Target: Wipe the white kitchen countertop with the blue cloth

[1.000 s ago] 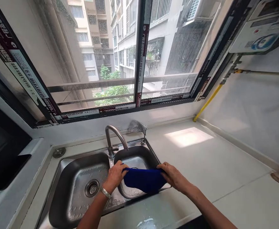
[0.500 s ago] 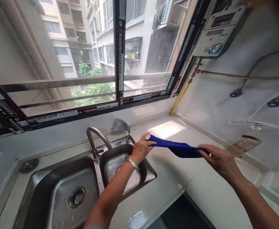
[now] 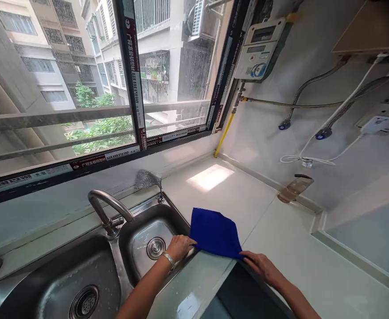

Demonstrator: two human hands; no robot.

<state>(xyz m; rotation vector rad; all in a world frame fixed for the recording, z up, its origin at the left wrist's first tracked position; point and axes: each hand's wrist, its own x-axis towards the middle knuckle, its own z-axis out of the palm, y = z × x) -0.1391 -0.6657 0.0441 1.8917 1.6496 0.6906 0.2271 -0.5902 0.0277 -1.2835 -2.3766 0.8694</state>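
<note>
A dark blue cloth (image 3: 214, 232) lies spread over the pale countertop, just right of the small sink bowl. At its near left corner, my left hand (image 3: 180, 247) pinches the edge; a silvery bracelet circles that wrist. The near right corner is gripped by my right hand (image 3: 259, 265), close to the counter's front edge. Between the two hands the cloth's near edge is stretched fairly straight.
To the left sits a steel double sink (image 3: 116, 257) with a curved faucet (image 3: 110, 210). A mesh scrubber (image 3: 148, 178) rests behind it. A brownish transparent container (image 3: 294, 189) leans by the right wall. A yellow pipe (image 3: 223, 135) meets the counter's back corner.
Both hands have come down and nearer, bringing the cloth from the air onto the counter, where it now lies spread. The view has shifted right.
</note>
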